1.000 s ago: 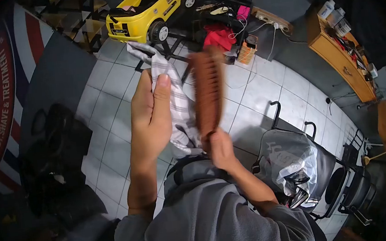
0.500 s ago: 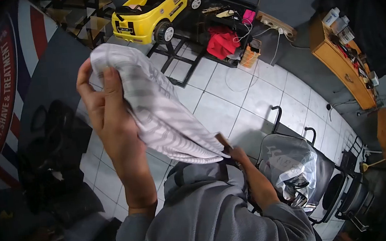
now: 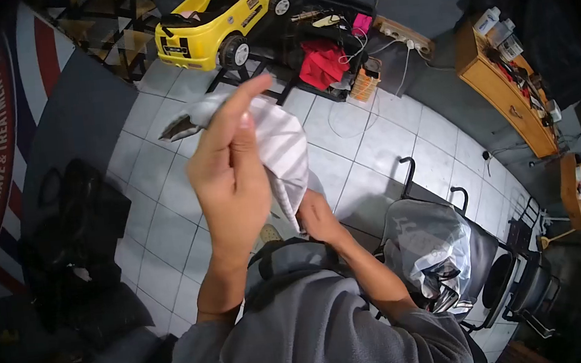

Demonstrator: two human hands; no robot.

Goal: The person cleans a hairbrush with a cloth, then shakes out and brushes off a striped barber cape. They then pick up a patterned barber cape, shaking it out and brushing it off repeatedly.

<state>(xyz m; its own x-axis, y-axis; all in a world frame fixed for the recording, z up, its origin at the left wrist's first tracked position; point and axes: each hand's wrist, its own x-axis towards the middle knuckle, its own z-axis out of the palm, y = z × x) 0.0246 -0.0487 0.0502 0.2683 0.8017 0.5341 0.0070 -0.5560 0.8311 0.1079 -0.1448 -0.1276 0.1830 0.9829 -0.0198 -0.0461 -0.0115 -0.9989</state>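
A pale striped cloth (image 3: 284, 140) hangs in folds in front of my body, with one dark-edged end sticking out to the left. My left hand (image 3: 232, 159) is raised at the cloth's left side, thumb and index finger pointing up and pressed together against it; its other fingers are mostly hidden, and so is its exact grip. Lower down, my right hand (image 3: 316, 217) is closed on the bottom edge of the cloth, its fingertips hidden by the fabric.
A yellow toy car (image 3: 212, 24) stands at the top, beside a red cloth (image 3: 323, 64) and an orange basket (image 3: 365, 82). Right of me is a chair holding a clear plastic bag (image 3: 433, 248). Wooden drawers (image 3: 506, 98) line the right wall.
My left hand has moved right and down, and my right hand has moved left and up. The cloth is now bunched and folded between them; the small brown piece by my right hand is out of sight.
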